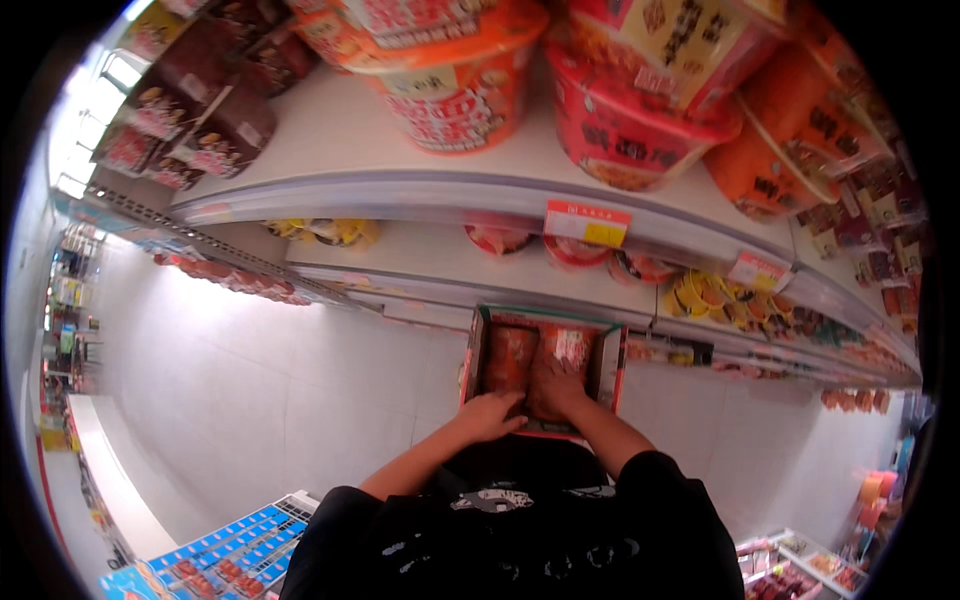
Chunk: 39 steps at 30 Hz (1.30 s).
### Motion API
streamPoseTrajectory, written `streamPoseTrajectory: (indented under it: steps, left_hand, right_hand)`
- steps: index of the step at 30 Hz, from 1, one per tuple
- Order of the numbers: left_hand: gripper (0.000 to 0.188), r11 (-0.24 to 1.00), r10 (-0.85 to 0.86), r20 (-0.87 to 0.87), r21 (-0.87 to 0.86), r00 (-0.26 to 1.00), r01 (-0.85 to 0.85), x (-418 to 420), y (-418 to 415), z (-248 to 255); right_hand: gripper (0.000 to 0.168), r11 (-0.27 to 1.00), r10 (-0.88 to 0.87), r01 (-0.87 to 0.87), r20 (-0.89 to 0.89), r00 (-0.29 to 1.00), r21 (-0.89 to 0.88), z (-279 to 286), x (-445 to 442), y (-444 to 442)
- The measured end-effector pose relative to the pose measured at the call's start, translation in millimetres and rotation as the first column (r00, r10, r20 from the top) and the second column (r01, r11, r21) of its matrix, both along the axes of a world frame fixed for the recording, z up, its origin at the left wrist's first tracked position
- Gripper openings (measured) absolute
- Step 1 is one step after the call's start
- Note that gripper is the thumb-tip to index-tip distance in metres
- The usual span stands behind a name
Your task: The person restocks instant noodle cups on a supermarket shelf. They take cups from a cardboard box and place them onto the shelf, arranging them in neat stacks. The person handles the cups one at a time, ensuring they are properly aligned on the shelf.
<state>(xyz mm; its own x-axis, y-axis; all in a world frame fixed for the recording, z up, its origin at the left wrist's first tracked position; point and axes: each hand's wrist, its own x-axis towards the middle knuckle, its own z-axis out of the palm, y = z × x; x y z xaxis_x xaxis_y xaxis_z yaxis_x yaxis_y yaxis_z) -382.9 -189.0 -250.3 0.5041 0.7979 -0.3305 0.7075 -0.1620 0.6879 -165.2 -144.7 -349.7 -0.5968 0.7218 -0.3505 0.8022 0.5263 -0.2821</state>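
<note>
An open cardboard box (pixel 613 367) stands low before me, close to the shelf front. Inside lie red packaged cups or tubs (pixel 512 352), side by side, with a pale label on the right one. My left hand (pixel 491 416) rests at the near left part of the box, its fingers by the left packages. My right hand (pixel 561 390) reaches inside and touches the right package (pixel 568 341). Whether either hand grips anything is hard to see, as the fingertips are partly hidden and dim.
Orange instant-noodle tubs (pixel 457 105) and a red noodle tub (pixel 637 139) stand on the upper shelf (pixel 337 142). Its edge with price tags (pixel 587 223) juts out above the box. Lower down are yellow cups (pixel 697 292). A blue display rack (pixel 225 551) stands behind at left.
</note>
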Motion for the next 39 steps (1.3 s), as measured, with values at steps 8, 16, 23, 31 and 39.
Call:
streamPoseTrajectory:
  steps: [8,16,23,31,39]
  left_hand:
    - [0.025,0.821,0.273,0.386,0.383,0.881,-0.423,-27.6,46.3,126.9]
    - [0.09,0.205,0.272,0.634,0.696,0.723,-0.688,-51.9,168.2,324.2]
    - [0.105,0.511,0.218,0.81,0.381,0.545,-0.771,-30.0,223.4,354.9]
    - [0.091,0.378,0.172,0.81,0.471,0.56,-0.797,-58.6,227.5,337.9]
    - [0.07,0.284,0.11,0.9,0.377,0.421,-0.881,-117.9,110.3,320.8]
  right_hand:
    - [0.054,0.935,-0.093,0.055,-0.094,0.991,-0.35,74.7,7.3,9.1]
    - [0.048,0.93,-0.368,0.339,-0.33,0.869,-0.145,105.7,58.6,-66.9]
    - [0.041,0.943,-0.332,0.322,-0.306,0.893,-0.082,105.8,56.3,-66.7]
    - [0.034,0.949,-0.312,0.314,-0.203,0.928,-0.021,95.4,50.0,-65.8]
    - [0.033,0.908,-0.395,0.399,-0.565,0.724,-0.124,98.2,58.4,-70.1]
